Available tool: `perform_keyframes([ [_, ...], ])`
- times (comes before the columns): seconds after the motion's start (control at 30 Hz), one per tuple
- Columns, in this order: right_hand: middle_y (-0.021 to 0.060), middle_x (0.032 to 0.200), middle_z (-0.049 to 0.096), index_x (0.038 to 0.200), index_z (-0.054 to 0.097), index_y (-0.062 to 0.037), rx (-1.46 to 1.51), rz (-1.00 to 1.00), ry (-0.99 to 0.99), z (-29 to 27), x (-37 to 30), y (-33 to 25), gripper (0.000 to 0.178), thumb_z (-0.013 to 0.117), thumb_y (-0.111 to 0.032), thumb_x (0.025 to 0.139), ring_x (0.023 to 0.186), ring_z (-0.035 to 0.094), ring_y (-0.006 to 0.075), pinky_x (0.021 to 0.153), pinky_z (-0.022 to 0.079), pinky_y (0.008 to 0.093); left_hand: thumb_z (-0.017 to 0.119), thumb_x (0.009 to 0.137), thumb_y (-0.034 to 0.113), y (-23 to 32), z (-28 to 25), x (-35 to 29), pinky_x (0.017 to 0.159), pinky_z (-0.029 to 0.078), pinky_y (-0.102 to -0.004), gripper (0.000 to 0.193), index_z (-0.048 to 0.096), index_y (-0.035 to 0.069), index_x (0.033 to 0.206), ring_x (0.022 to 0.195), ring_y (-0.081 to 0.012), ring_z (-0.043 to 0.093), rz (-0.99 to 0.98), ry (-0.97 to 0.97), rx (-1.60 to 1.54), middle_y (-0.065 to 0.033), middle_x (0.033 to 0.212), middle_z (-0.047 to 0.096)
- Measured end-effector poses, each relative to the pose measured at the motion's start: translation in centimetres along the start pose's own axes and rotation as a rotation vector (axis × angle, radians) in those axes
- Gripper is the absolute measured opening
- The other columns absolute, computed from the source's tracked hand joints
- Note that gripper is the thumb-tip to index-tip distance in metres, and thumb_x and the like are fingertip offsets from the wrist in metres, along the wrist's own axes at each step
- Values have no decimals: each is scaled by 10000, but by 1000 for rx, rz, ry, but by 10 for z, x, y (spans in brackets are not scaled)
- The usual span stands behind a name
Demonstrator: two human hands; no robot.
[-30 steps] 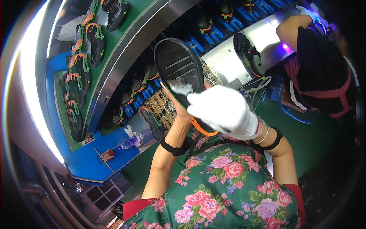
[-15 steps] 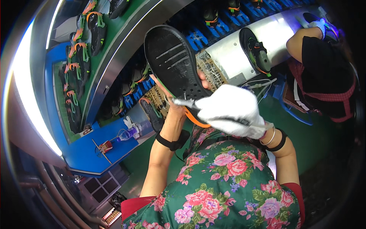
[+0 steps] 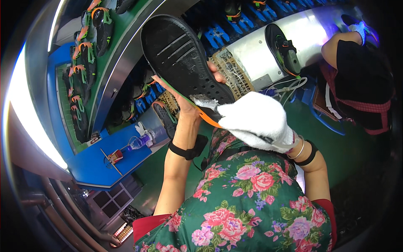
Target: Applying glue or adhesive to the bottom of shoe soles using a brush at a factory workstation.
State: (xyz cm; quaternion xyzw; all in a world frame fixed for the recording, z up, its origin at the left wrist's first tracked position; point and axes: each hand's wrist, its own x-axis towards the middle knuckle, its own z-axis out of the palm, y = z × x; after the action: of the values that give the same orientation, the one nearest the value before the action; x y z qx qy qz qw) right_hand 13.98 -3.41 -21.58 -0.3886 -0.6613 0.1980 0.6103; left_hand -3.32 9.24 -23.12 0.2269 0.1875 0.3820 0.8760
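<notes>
My bare left hand (image 3: 184, 103) grips a black shoe sole (image 3: 178, 52) from below, with fingers showing along both of its edges. Slots and small holes mark the sole's upward face, and an orange and green strip runs along its side. In a white knitted glove, my right hand (image 3: 258, 122) is closed around a small brush (image 3: 205, 102). Its whitish, flattened head rests on the heel end of the sole; the glove hides the handle. Beyond my left wrist, another black sole (image 3: 166, 119) stands by a cardboard piece.
Right of the sole runs a metal conveyor (image 3: 268, 50) carrying a black shoe (image 3: 283, 50). A co-worker's gloved hand (image 3: 359, 31) is at far right. Several soles lie on the green belt (image 3: 126, 40) at left. A blue table (image 3: 90, 168) holds a plastic bottle (image 3: 140, 142).
The sole and my left hand have shifted up and to the left. The brush head now lies flatter across the heel area, and my gloved hand has turned slightly.
</notes>
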Motion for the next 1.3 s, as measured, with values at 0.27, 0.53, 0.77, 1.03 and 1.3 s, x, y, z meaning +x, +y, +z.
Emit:
perform_keyframes([
  [0.27,104,999,771,982,779,-64,104,144,10,-8,3,0,259,832,-24,732,827,728,253,735,573,352,470,726,960,5,6,2,885,525,-446,1102,594,-67,1107,872,-260,644,61,-78,39,-145,998,625],
  [0.53,97,994,768,995,784,-70,188,230,13,-6,-4,2,255,819,-19,747,813,717,252,709,565,358,544,854,797,9,8,5,833,539,-433,909,604,-80,1082,850,-269,658,95,-187,140,-157,986,630],
  [0.77,109,978,771,972,778,-52,199,225,27,-8,-3,-3,226,814,-17,752,787,717,246,703,567,353,596,953,557,12,10,4,848,528,-451,647,615,-80,1067,848,-276,665,130,-169,171,-159,955,642],
  [1.03,122,925,775,852,782,-62,231,337,48,-7,-5,-6,155,835,-7,717,790,724,241,700,556,341,622,932,561,18,13,10,831,509,-433,638,615,-67,1045,817,-268,666,76,-235,264,-153,906,646],
  [1.3,105,938,770,950,784,-54,191,274,9,-11,-7,-2,219,818,2,741,789,718,257,698,564,351,660,889,599,20,13,15,842,503,-404,674,608,-60,1028,812,-261,662,71,-244,282,-175,862,660],
])
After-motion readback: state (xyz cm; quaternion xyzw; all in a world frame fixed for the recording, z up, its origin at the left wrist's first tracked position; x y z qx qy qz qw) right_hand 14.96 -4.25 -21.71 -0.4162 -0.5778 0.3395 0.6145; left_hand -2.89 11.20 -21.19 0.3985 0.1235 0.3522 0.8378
